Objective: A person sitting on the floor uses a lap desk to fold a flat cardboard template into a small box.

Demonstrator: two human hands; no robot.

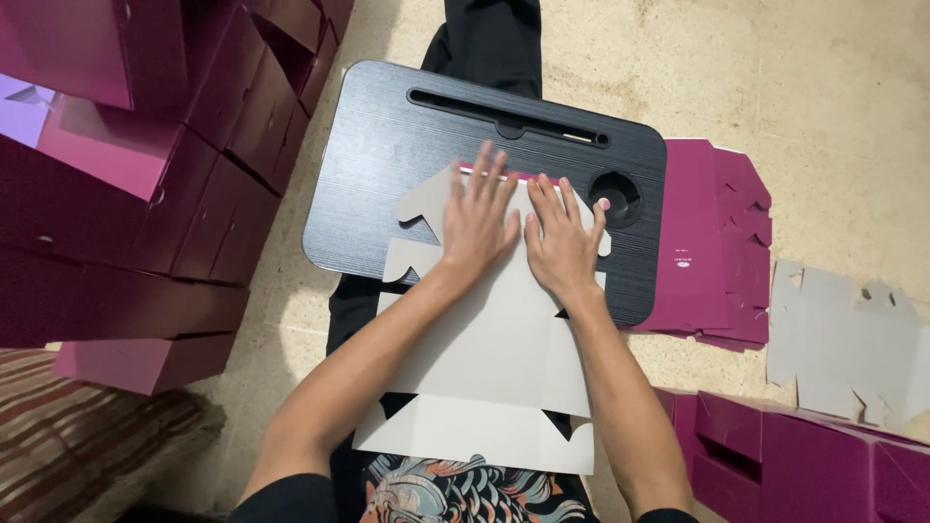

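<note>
Flat grey die-cut carton blank, grey side up across black lap desk and lap, not yet folded into shape. Pressed down at far end by left hand and right hand, fingers spread flat, gripping nothing. Finished magenta boxes stacked left, more flat blanks waiting right.

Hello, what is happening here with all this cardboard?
A seated person presses both palms, left hand and right hand, flat on an unfolded grey cardboard box blank lying on a black lap desk. Assembled magenta boxes are stacked to the left; more flat blanks lie on the floor to the right.
</note>
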